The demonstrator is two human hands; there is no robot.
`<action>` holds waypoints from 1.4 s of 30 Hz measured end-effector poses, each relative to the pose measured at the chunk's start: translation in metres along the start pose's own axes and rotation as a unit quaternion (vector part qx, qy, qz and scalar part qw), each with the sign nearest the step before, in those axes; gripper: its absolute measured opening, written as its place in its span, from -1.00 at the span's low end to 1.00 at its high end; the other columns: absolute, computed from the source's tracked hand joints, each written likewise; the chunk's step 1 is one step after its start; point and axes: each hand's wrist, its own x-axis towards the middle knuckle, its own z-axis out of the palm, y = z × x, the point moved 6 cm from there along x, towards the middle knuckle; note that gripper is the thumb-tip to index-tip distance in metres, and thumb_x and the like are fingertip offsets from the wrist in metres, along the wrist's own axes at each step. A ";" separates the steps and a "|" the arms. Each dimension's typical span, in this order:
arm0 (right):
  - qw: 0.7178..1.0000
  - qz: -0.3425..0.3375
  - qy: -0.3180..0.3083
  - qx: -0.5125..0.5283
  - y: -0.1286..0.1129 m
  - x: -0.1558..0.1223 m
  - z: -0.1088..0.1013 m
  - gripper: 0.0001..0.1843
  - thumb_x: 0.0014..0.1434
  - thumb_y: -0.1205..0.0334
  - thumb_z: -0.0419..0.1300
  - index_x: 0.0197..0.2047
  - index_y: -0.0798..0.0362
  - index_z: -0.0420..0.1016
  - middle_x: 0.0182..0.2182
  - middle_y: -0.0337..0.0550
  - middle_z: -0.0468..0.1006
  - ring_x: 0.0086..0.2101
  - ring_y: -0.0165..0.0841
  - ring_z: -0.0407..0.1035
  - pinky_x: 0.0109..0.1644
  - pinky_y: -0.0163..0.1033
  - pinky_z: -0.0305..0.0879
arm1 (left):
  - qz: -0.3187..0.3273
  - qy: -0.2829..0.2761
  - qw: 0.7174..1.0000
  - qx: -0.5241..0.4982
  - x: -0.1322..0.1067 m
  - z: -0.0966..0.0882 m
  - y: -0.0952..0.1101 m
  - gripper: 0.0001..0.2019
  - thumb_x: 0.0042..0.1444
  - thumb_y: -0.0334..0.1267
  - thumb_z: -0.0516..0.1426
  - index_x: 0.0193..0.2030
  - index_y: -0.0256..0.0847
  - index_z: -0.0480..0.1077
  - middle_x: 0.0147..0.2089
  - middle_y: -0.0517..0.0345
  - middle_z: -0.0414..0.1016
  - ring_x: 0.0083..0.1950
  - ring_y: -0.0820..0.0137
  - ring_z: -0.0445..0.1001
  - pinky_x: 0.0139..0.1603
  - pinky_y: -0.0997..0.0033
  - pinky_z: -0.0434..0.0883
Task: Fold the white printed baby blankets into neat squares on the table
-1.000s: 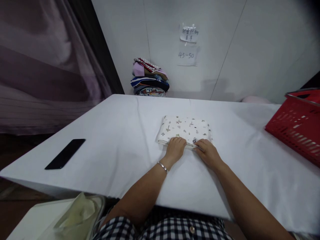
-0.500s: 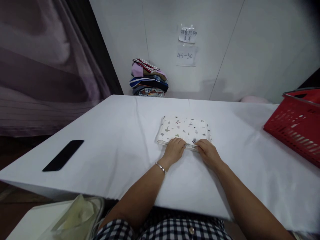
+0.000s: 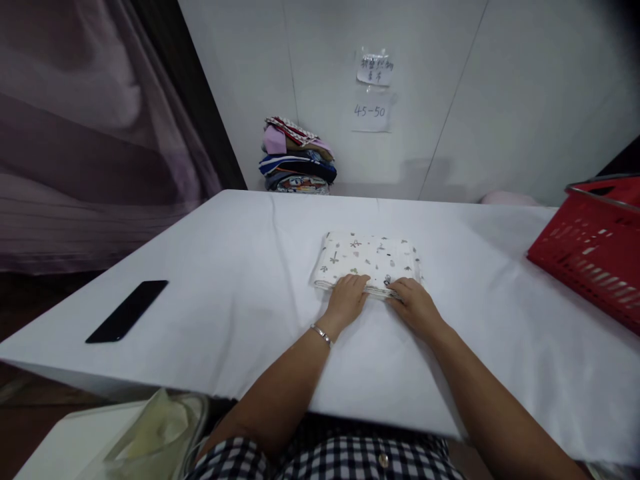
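A folded white cloth with small printed figures [image 3: 369, 257] lies flat on the white table [image 3: 240, 280], a little past the middle. My left hand [image 3: 349, 297], with a thin bracelet at the wrist, rests on the cloth's near edge with its fingers curled over it. Just to its right, my right hand [image 3: 414, 303] grips the same near edge with bent fingers. Both hands pinch the layered hem; the rest of the cloth lies untouched.
A black phone [image 3: 126, 311] lies near the table's left edge. A red plastic basket [image 3: 590, 250] stands at the right. A stack of folded coloured cloths [image 3: 296, 157] sits against the back wall under two paper notes [image 3: 374, 90]. A pale bag [image 3: 150, 433] sits below left.
Both hands have stayed on the cloth's near edge, the fingers shifting only slightly. The view itself has nudged a little.
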 end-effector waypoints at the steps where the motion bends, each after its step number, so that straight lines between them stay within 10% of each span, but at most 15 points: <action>1: 1.000 -0.001 0.001 -0.007 0.000 0.000 0.001 -0.77 0.17 0.25 0.07 -0.10 0.02 0.41 -0.22 -0.07 0.44 -0.21 -0.26 0.28 -0.15 -0.16 0.23 | 0.006 -0.005 1.000 0.003 0.000 0.000 0.001 -0.81 0.15 -0.35 0.06 -0.07 -0.17 0.28 -0.14 0.10 0.39 -0.07 0.30 0.29 -0.07 0.26 0.25; 34: 0.999 -0.027 0.006 -0.026 -0.003 -0.005 0.003 -0.63 0.26 0.24 -0.10 0.00 -0.15 0.45 -0.28 -0.12 0.44 -0.28 -0.28 0.27 -0.24 -0.20 0.19 | -0.100 -0.012 0.994 0.049 -0.022 -0.049 -0.050 -0.89 0.10 -0.32 0.13 -0.23 -0.09 0.45 -0.14 0.19 0.47 -0.01 0.29 0.31 0.05 0.13 0.18; 42: 0.998 -0.030 0.019 -0.057 -0.006 -0.001 0.008 -0.66 0.21 0.32 -0.03 -0.04 -0.07 0.47 -0.28 -0.09 0.45 -0.29 -0.29 0.27 -0.21 -0.19 0.18 | 0.031 -0.040 0.997 0.059 -0.004 -0.014 0.027 -0.63 0.16 -0.30 0.04 0.13 -0.12 0.21 0.14 0.06 0.32 0.19 0.31 0.22 0.26 0.06 0.02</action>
